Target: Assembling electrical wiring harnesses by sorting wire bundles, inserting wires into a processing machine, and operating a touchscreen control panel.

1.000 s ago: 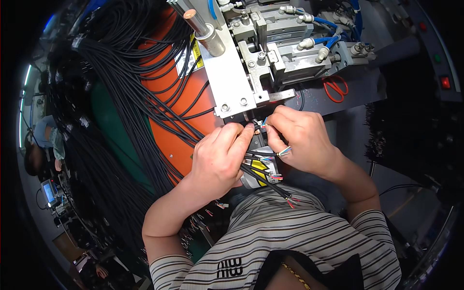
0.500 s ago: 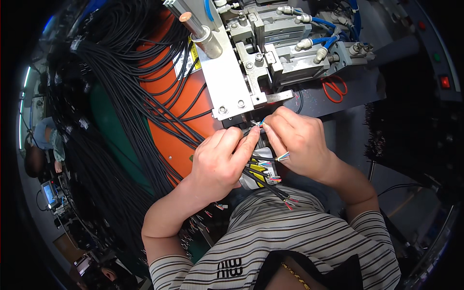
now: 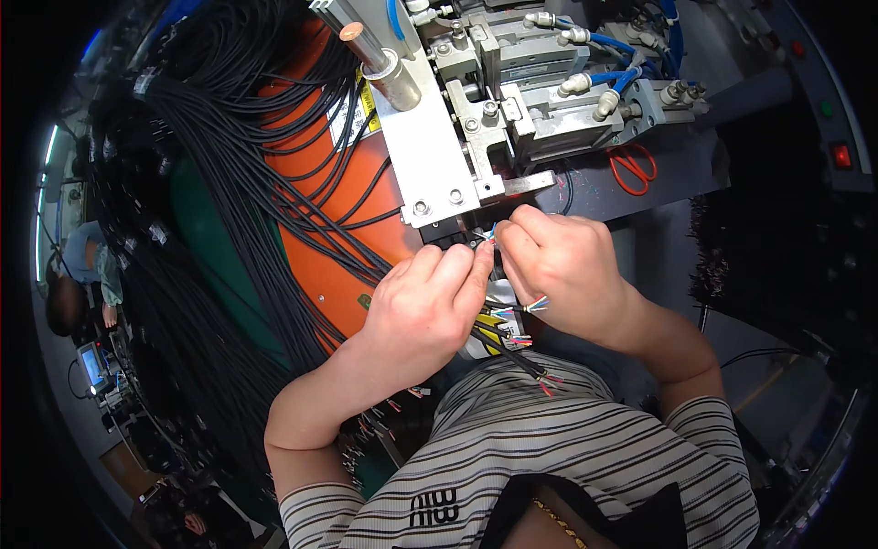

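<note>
Both my hands meet just in front of the metal fixture [image 3: 430,174]. My left hand [image 3: 422,302] is closed, pinching the end of a black cable between thumb and forefinger. Thin coloured wires [image 3: 491,234], blue, white and red among them, fan out of that end. Closed on these wires, my right hand [image 3: 565,274] pinches them beside the left fingertips. Most of the held cable is hidden behind my fingers. Under my hands, several other black cable ends [image 3: 512,359] point toward me with bare coloured wires showing. A yellow and white label [image 3: 490,340] shows partly behind them.
A large bundle of black cables [image 3: 219,137] lies over the orange surface [image 3: 320,229] at left. Pneumatic cylinders [image 3: 567,123] with blue hoses stand at the back. Red-handled scissors [image 3: 632,170] lie right of them. Another person [image 3: 87,261] is at far left.
Both hands have shifted slightly, the left a little lower and the right a little to the right. The pinch on the cable and its wires continues.
</note>
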`<action>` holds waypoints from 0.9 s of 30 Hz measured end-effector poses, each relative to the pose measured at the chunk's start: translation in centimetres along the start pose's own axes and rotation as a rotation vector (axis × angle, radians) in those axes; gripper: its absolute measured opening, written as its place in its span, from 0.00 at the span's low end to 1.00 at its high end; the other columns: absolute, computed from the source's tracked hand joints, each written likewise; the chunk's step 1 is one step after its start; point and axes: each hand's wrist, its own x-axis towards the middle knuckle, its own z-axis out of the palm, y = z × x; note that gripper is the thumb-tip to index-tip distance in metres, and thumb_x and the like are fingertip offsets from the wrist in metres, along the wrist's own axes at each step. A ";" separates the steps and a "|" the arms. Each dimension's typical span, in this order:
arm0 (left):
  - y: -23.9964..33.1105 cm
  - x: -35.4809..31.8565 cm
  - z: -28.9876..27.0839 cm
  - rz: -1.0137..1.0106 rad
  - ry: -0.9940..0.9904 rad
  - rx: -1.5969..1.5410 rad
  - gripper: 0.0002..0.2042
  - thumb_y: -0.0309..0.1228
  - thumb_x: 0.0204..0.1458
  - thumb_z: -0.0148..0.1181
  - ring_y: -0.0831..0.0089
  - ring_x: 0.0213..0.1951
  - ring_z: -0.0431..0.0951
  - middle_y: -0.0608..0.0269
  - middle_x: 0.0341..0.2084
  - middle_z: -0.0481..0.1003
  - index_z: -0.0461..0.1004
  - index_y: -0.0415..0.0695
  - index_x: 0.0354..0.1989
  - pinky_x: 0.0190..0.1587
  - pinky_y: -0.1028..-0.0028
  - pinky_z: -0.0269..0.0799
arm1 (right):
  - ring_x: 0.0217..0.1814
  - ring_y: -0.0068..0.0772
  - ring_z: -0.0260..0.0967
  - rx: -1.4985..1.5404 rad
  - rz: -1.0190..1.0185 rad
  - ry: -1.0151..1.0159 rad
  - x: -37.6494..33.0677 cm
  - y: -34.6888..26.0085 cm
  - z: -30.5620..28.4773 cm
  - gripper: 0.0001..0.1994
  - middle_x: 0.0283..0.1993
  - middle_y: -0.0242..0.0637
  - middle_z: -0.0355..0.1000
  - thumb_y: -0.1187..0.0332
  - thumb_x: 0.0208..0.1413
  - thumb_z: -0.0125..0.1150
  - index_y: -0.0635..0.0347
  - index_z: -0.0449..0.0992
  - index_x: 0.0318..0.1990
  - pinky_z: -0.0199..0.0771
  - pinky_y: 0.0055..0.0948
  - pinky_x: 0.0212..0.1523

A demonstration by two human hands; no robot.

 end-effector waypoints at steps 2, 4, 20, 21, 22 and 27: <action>0.2 0.1 0.0 0.000 -0.017 0.033 0.20 0.23 0.43 0.58 0.70 0.29 0.69 0.61 0.29 0.66 0.74 0.30 0.47 0.29 0.74 0.70 | 0.22 0.43 0.70 0.035 0.003 -0.023 0.5 0.4 -0.4 0.03 0.25 0.39 0.70 0.74 0.46 0.61 0.63 0.74 0.28 0.70 0.37 0.23; 0.3 0.3 0.0 0.020 -0.030 0.086 0.19 0.23 0.43 0.58 0.71 0.30 0.69 0.61 0.29 0.67 0.74 0.29 0.47 0.29 0.74 0.70 | 0.24 0.47 0.72 0.135 0.049 -0.088 1.0 1.2 -0.5 0.04 0.24 0.41 0.71 0.72 0.48 0.59 0.62 0.74 0.25 0.71 0.41 0.25; -1.0 -0.9 0.2 -0.173 0.069 -0.155 0.25 0.20 0.33 0.63 0.61 0.33 0.74 0.58 0.33 0.71 0.77 0.40 0.48 0.34 0.66 0.72 | 0.17 0.21 0.67 0.502 0.242 0.029 0.4 1.7 1.0 0.02 0.22 0.36 0.72 0.78 0.51 0.62 0.66 0.75 0.30 0.64 0.22 0.19; -1.3 -1.4 0.4 -0.188 0.140 -0.218 0.24 0.18 0.32 0.62 0.61 0.33 0.75 0.58 0.32 0.72 0.78 0.40 0.46 0.34 0.66 0.72 | 0.18 0.15 0.66 0.526 0.251 0.037 0.3 1.7 1.0 0.01 0.22 0.33 0.72 0.78 0.53 0.61 0.66 0.76 0.31 0.63 0.19 0.19; -1.6 -1.9 0.1 -0.245 0.165 -0.208 0.22 0.15 0.31 0.62 0.61 0.33 0.75 0.58 0.31 0.72 0.78 0.39 0.42 0.34 0.66 0.72 | 0.18 0.15 0.65 0.530 0.264 0.021 0.3 1.7 1.0 0.01 0.22 0.32 0.72 0.78 0.52 0.61 0.67 0.76 0.31 0.62 0.19 0.19; -2.0 -3.4 0.6 -0.238 0.203 -0.182 0.22 0.15 0.32 0.63 0.60 0.32 0.76 0.57 0.32 0.72 0.78 0.37 0.42 0.33 0.66 0.73 | 0.20 0.12 0.63 0.408 0.273 0.047 -0.3 1.5 0.6 0.06 0.25 0.30 0.72 0.80 0.52 0.63 0.68 0.78 0.38 0.59 0.15 0.21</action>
